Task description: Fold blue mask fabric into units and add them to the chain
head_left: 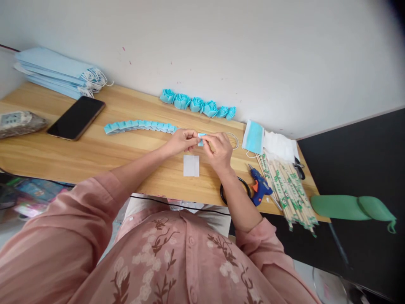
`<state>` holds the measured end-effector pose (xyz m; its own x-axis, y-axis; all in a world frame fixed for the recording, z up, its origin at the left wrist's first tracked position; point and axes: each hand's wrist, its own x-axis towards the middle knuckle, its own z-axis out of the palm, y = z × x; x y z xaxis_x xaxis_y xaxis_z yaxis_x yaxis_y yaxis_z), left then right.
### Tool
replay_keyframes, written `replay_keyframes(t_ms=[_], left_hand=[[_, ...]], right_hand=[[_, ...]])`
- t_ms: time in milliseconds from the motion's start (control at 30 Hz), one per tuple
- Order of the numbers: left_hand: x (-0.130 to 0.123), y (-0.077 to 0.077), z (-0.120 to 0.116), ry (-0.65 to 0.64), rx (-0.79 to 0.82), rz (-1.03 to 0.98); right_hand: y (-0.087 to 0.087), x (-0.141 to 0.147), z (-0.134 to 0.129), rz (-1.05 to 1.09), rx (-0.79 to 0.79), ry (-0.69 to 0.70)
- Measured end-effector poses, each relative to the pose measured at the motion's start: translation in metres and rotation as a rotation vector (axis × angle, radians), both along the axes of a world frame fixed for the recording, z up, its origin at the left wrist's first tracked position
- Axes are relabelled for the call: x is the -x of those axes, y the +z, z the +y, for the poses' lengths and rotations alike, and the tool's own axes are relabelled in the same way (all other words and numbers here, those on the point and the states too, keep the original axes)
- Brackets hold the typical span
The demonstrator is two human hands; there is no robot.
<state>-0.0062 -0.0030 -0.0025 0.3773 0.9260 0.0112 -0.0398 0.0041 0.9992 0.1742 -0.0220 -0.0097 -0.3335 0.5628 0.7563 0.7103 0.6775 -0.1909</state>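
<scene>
Between my two hands is a small piece of blue mask fabric, pinched by the fingertips on both sides. My left hand is closed on its left edge, and my right hand grips the right edge. Just below them a white square with a crease lies flat on the table. To the left of my left hand runs a curved row of folded blue pieces, overlapping one another. Several blue fabric flowers stand in a line behind my hands.
On the wooden table, a phone and stacked blue masks lie left. A blue glue gun, wrapped chopsticks, a single mask, white fabric and a green pouch lie right. A black cable crosses the front edge.
</scene>
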Motion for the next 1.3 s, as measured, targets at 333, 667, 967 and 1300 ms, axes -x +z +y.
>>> replay_keyframes(t_ms=[333, 667, 967, 1300], left_hand=[[0.0013, -0.0012, -0.0012, -0.036, -0.028, -0.034], [0.0016, -0.0034, -0.0029, -0.07, -0.04, -0.064], [0.0015, -0.0035, -0.0046, -0.09, -0.025, -0.093], [0.0021, -0.0043, -0.0027, -0.053, -0.015, -0.057]], right_hand=[[-0.0012, -0.001, -0.0002, 0.006, 0.078, 0.014], [0.0007, -0.0013, 0.0002, 0.058, 0.146, 0.054], [-0.0019, -0.0031, 0.0029, 0.066, 0.104, 0.078], [-0.001, -0.0061, 0.0044, 0.016, 0.138, 0.085]])
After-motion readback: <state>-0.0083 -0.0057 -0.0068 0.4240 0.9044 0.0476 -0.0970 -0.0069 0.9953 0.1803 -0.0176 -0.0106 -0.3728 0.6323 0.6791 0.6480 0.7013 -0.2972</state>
